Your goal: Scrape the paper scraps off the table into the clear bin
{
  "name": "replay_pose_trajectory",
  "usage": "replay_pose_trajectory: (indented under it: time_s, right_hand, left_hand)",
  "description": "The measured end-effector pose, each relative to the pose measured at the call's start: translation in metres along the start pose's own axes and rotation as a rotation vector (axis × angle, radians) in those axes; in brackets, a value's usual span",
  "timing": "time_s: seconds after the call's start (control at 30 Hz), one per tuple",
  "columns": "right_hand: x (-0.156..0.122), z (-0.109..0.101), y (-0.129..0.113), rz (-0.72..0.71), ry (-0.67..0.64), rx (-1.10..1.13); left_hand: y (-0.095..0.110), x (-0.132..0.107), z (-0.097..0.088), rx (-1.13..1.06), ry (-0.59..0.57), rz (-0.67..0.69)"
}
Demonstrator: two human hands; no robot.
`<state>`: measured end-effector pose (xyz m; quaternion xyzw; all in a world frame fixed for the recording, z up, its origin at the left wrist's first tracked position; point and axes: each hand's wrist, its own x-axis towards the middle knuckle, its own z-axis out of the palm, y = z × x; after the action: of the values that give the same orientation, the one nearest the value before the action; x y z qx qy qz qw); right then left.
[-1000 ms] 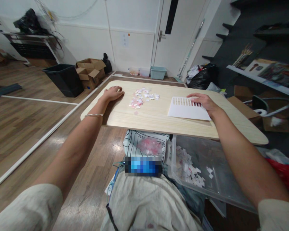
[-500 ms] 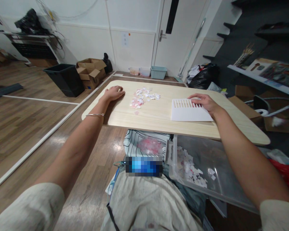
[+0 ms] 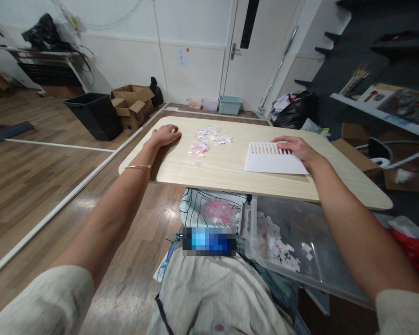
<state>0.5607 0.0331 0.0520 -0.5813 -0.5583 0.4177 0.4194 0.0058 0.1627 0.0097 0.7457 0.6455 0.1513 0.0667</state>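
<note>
My left hand (image 3: 165,135) lies flat on the pale wooden table (image 3: 226,174), fingers together, holding nothing, just left of a scatter of pink and white paper scraps (image 3: 209,139). My right hand (image 3: 295,146) rests with fingers stretched out on the slotted far edge of a flat white plastic panel (image 3: 270,160), pressing it onto the table's right half. A thin bangle sits on my left wrist.
A clear plastic bin (image 3: 300,246) with white scraps sits under the table's near edge, beside a bag of pink scraps (image 3: 218,211). A black bin (image 3: 94,114) and cardboard boxes (image 3: 131,104) stand on the floor at left. Shelves and clutter lie at right.
The white panel under my right hand slid slightly right, then back a little left. My left hand stayed put.
</note>
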Motion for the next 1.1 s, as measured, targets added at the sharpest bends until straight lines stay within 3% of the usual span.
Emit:
replay_pose_trajectory:
  time_s: [0.5, 0.87, 1.1]
  right_hand:
    - [-0.001, 0.002, -0.001, 0.009, -0.017, 0.019]
    - [0.004, 0.011, 0.009, -0.068, 0.042, -0.046]
    - [0.001, 0.012, 0.007, -0.136, -0.002, -0.12]
  left_hand:
    - [0.005, -0.004, -0.001, -0.002, -0.003, -0.014]
    - [0.003, -0.004, -0.003, -0.004, -0.033, -0.001]
    - [0.003, -0.004, -0.002, -0.011, -0.024, -0.006]
